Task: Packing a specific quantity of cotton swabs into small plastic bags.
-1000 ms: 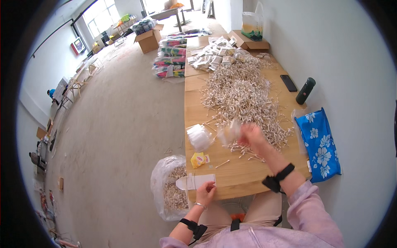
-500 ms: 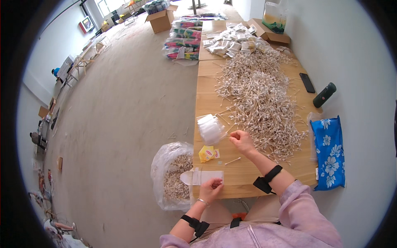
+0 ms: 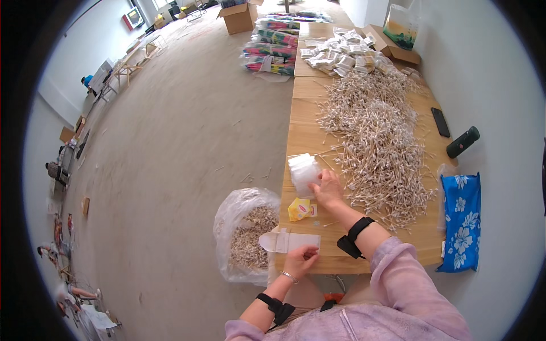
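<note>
A cotton swab pile (image 3: 381,142) covers much of the wooden table (image 3: 307,119). At its near left, my right hand (image 3: 328,188) reaches over the stack of clear plastic bags (image 3: 304,172), thumb and fingers apart and touching its right edge. My left hand (image 3: 300,261) is closed, its curled fingertips at the lower right corner of a flat whitish plastic bag (image 3: 293,242) near the front edge. What the fingertips pinch is small and partly hidden. Yellow paper labels (image 3: 299,209) lie between the bag stack and the flat bag.
A clear sack of swabs (image 3: 248,238) stands against the table's left side. Along the right lie a blue flowered pack (image 3: 461,224), a dark green bottle (image 3: 463,142) and a black phone (image 3: 439,122). Filled small packets (image 3: 347,51) and an open carton (image 3: 392,45) are at the far end.
My right hand has moved from beside the swab pile onto the bag stack, its fingers now spread. The left hand stays at the flat bag. The whole view has shifted slightly.
</note>
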`<action>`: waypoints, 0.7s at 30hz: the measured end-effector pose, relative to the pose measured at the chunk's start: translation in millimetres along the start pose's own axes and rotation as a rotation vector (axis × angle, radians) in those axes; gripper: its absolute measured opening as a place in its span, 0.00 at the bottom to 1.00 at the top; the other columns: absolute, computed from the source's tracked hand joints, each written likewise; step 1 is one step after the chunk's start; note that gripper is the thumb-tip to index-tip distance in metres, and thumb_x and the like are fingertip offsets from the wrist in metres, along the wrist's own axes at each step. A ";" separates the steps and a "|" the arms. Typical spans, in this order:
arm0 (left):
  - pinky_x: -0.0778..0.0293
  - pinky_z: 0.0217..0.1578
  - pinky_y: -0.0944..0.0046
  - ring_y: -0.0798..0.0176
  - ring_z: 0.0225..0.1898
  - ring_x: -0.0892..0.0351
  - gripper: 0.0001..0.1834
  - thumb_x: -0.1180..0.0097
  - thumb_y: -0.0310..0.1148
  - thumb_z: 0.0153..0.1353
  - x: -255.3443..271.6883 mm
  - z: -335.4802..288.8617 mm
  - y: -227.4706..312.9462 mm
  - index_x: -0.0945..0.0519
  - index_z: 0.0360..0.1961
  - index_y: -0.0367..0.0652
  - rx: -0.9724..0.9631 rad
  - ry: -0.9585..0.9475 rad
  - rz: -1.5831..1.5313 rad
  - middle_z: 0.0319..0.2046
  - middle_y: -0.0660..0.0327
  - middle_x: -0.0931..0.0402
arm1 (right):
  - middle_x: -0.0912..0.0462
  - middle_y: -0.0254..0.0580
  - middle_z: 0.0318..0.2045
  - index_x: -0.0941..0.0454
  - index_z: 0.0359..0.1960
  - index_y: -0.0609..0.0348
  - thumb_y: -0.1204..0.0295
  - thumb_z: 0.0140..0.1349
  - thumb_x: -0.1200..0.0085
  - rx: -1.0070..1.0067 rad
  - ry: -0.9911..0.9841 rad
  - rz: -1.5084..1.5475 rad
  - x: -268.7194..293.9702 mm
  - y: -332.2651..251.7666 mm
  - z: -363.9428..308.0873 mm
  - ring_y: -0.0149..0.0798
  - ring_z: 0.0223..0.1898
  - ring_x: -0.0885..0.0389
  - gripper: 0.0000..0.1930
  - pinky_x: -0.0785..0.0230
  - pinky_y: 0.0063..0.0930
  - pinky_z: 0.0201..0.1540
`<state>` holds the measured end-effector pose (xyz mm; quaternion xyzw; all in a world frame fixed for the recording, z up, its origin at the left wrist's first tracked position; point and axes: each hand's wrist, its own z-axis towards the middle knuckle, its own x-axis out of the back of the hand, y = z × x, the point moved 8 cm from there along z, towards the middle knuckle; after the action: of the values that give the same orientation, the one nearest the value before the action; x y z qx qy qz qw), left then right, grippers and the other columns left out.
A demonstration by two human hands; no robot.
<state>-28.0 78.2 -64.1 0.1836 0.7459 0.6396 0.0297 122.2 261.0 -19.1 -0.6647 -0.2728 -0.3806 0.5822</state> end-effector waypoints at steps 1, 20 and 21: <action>0.23 0.33 0.71 0.71 0.28 0.20 0.12 0.37 0.25 0.54 1.2 -0.6 0.1 0.20 0.41 0.39 0.000 0.004 -0.002 0.27 0.61 0.18 | 0.26 0.42 0.42 0.27 0.39 0.54 0.58 0.49 0.35 0.003 -0.002 -0.001 -1.3 1.8 0.5 0.45 0.50 0.30 0.21 0.34 0.37 0.52; 0.25 0.37 0.71 0.72 0.40 0.26 0.21 0.38 0.33 0.59 43.4 14.7 37.3 0.26 0.51 0.38 -0.035 0.287 -0.369 0.39 0.63 0.25 | 0.22 0.33 0.19 0.19 0.25 0.62 0.71 0.55 0.40 0.236 -0.646 0.519 26.8 -40.1 -92.6 0.24 0.23 0.28 0.07 0.33 0.23 0.29; 0.25 0.38 0.71 0.72 0.43 0.27 0.22 0.37 0.34 0.58 46.1 16.1 40.2 0.27 0.52 0.38 -0.028 0.261 -0.357 0.41 0.63 0.26 | 0.22 0.34 0.18 0.20 0.25 0.62 0.71 0.55 0.40 0.266 -0.665 0.524 24.0 -46.2 -99.7 0.24 0.23 0.29 0.07 0.33 0.23 0.29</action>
<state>-56.9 112.4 -19.4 -0.0361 0.7550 0.6529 0.0481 79.6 169.2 30.1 -0.7171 -0.3142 0.0526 0.6199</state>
